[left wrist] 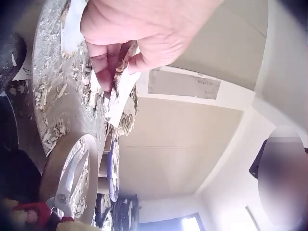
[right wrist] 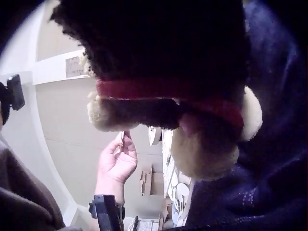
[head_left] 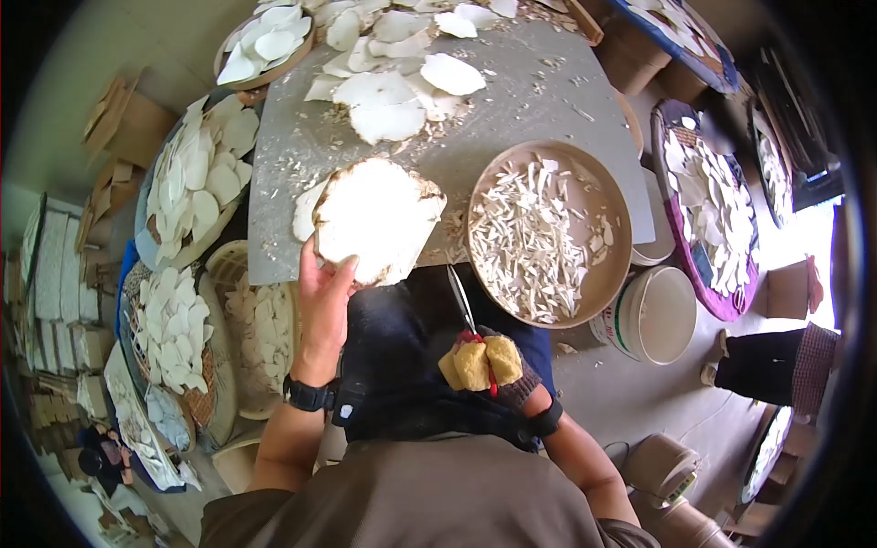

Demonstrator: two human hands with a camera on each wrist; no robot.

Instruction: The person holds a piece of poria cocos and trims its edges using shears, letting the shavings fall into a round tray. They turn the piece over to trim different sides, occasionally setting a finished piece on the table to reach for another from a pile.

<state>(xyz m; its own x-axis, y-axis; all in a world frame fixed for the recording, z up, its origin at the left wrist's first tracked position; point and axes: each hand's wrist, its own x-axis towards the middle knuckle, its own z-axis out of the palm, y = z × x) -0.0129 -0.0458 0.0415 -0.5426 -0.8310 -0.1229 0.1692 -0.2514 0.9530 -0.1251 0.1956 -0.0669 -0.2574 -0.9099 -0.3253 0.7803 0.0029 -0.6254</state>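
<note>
In the middle of the head view, slightly to the left, the left hand [head_left: 324,292] pinches a large white slice [head_left: 379,219], with brown rough edge, between thumb and fingers at its lower side; whether the slice touches the bench [head_left: 539,91], I cannot tell. At the lower centre, the right hand [head_left: 491,363], wearing a glove with yellow finger covers, is closed around red-handled scissors [head_left: 460,294], whose blades point upward in the frame. Right of centre is a round tray [head_left: 594,190] containing white strips.
</note>
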